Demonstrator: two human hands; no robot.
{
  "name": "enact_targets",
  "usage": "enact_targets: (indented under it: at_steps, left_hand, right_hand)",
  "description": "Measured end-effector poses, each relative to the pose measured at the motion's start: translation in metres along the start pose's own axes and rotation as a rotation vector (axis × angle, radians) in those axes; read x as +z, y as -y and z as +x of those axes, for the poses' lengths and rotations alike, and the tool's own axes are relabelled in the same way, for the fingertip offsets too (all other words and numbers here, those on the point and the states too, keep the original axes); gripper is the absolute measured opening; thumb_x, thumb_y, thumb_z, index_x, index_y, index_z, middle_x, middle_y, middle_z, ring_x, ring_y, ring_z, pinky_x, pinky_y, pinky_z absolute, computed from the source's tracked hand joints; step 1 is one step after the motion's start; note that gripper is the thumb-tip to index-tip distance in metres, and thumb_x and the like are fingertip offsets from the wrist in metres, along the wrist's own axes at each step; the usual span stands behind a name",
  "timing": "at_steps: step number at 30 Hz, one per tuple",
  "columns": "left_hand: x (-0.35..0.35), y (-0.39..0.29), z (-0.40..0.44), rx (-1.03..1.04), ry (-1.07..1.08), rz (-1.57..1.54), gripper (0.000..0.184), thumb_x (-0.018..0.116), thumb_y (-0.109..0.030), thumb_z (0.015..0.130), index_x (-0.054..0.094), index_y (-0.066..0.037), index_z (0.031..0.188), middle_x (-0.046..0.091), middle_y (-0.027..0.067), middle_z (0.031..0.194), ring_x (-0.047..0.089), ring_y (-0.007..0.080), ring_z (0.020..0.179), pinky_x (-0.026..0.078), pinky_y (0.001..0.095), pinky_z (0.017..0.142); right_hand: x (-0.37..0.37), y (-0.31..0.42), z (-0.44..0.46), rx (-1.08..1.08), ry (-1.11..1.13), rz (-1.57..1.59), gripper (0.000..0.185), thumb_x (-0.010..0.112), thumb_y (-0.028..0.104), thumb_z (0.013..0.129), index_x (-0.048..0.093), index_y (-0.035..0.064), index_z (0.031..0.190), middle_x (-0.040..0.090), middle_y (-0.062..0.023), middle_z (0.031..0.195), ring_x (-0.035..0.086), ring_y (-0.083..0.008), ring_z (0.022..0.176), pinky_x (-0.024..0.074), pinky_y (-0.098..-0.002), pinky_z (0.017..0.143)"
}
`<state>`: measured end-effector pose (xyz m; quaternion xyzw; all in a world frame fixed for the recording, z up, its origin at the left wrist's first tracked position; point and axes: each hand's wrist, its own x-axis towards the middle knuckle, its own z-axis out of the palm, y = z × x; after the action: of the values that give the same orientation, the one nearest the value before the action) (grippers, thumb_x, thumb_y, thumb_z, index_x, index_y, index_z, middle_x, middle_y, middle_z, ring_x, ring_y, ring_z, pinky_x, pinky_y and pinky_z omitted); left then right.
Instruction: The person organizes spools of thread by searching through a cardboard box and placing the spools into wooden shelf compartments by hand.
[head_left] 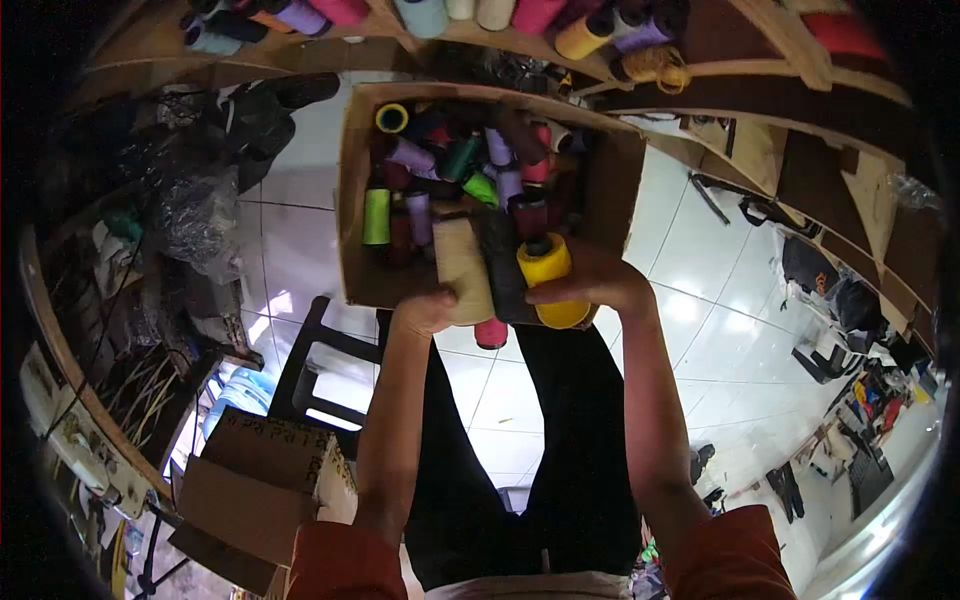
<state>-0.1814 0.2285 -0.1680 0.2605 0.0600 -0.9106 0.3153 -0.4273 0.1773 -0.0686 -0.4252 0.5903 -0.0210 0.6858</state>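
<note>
Both my hands are over the near edge of a cardboard box (612, 190) that holds several thread spools in purple, green, pink and other colours. My left hand (428, 312) grips the lower end of a beige spool (462, 265). My right hand (590, 280) is closed on a yellow spool (544, 262), its thumb across the front. Between these two, a black spool (500, 262) is pressed side by side with them. A pink spool (490, 333) shows below them. The undersides of the held spools and some of my fingers are hidden.
Shelves with more spools (425, 16) curve across the top and right. An empty-looking cardboard carton (250, 490) stands at lower left, beside a black stool (335, 350). Plastic-wrapped items (200, 225) lie at left. White tiled floor (700, 330) shows around the box.
</note>
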Motion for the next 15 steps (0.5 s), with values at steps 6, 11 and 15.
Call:
enact_targets:
  at_steps: [6, 11, 15]
  left_hand:
    - [0.016, -0.042, -0.031, 0.124, 0.013, -0.142, 0.083, 0.074, -0.014, 0.056, 0.036, 0.0, 0.128, 0.047, 0.0121, 0.124, 0.045, 0.0248, 0.115, 0.035, 0.04, 0.099]
    - [0.036, -0.075, -0.054, 0.177, 0.064, -0.168, 0.074, 0.069, -0.019, 0.061, 0.038, 0.0, 0.126, 0.048, 0.0121, 0.122, 0.047, 0.0248, 0.111, 0.036, 0.0401, 0.097]
    - [0.056, -0.107, -0.068, 0.242, 0.099, -0.209, 0.068, 0.066, -0.023, 0.064, 0.041, -0.001, 0.124, 0.049, 0.0121, 0.119, 0.048, 0.0248, 0.109, 0.037, 0.0401, 0.095]
  right_hand:
    - [0.002, 0.083, -0.014, -0.058, 0.196, 0.187, 0.058, 0.078, 0.02, 0.062, 0.051, 0.0043, 0.111, 0.06, -0.0045, 0.097, 0.056, -0.0172, 0.089, 0.0431, -0.0302, 0.083]
    - [-0.001, 0.157, -0.021, -0.135, 0.245, 0.1, 0.069, 0.079, 0.028, 0.062, 0.048, 0.0029, 0.118, 0.058, -0.0079, 0.107, 0.054, -0.0187, 0.098, 0.0413, -0.0315, 0.088]
    - [-0.003, 0.229, -0.033, -0.014, 0.357, -0.042, 0.076, 0.079, 0.032, 0.064, 0.044, 0.0013, 0.123, 0.054, -0.0105, 0.115, 0.051, -0.0197, 0.104, 0.0387, -0.0314, 0.093]
